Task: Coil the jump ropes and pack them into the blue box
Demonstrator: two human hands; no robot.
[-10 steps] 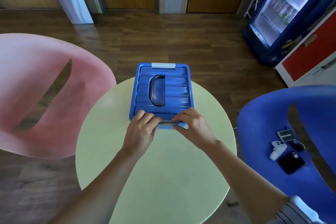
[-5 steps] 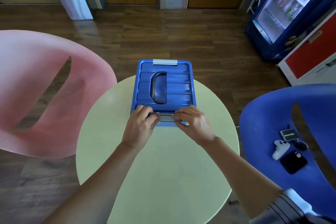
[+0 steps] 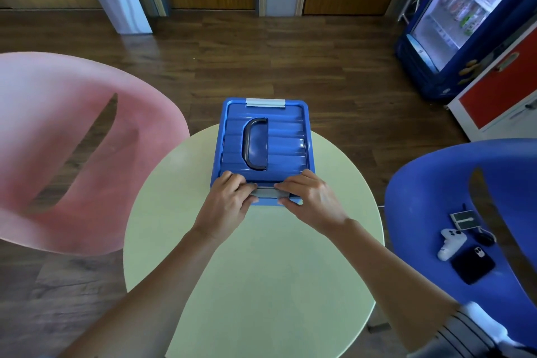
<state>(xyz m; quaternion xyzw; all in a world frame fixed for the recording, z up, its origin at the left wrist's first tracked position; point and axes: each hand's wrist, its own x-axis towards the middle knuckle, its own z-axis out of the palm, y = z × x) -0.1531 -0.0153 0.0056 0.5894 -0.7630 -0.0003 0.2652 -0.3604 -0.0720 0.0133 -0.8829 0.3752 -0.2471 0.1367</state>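
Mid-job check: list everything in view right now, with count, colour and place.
table: 1, pale yellow-green, centre.
blue box: 1, blue, closed, far half of table.
handle: 1, dark, flat on box top.
far latch: 1, grey, box's far edge.
near latch: 1, grey, box's near edge.
pink chair: 1, pink, left.
blue chair: 1, blue, right.
phone: 1, black, on blue chair.
controller: 1, white, beside phone.
bin: 1, silver, black bag, far left.
drinks fridge: 1, blue, far right.
jump ropes: none visible.
left hand: grips near latch, left end.
right hand: grips near latch, right end.
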